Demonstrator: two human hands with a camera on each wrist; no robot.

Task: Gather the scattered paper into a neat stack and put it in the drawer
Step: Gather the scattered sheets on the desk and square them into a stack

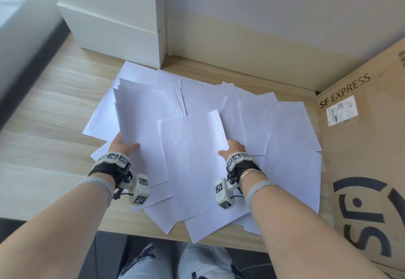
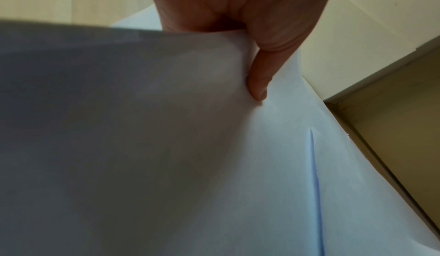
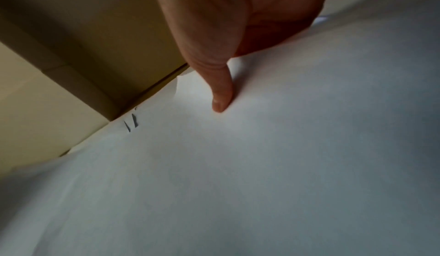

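Note:
Many white paper sheets (image 1: 280, 125) lie scattered and overlapping on the wooden desk (image 1: 54, 112). My left hand (image 1: 122, 145) grips a bundle of several sheets (image 1: 142, 112) at its left edge, thumb on top and fingers hidden beneath. In the left wrist view the left thumb (image 2: 259, 83) presses on that bundle (image 2: 166, 128). My right hand (image 1: 232, 147) pinches the right edge of a single top sheet (image 1: 192, 158) in the middle. The right wrist view shows the right thumb (image 3: 221, 94) pressed onto that sheet (image 3: 238, 166). No drawer is visible.
A large SF Express cardboard box (image 1: 368, 169) stands along the desk's right side, against the papers. A white block (image 1: 114, 16) sits at the back left against the wall. The desk's front edge (image 1: 122, 233) runs just above my knees.

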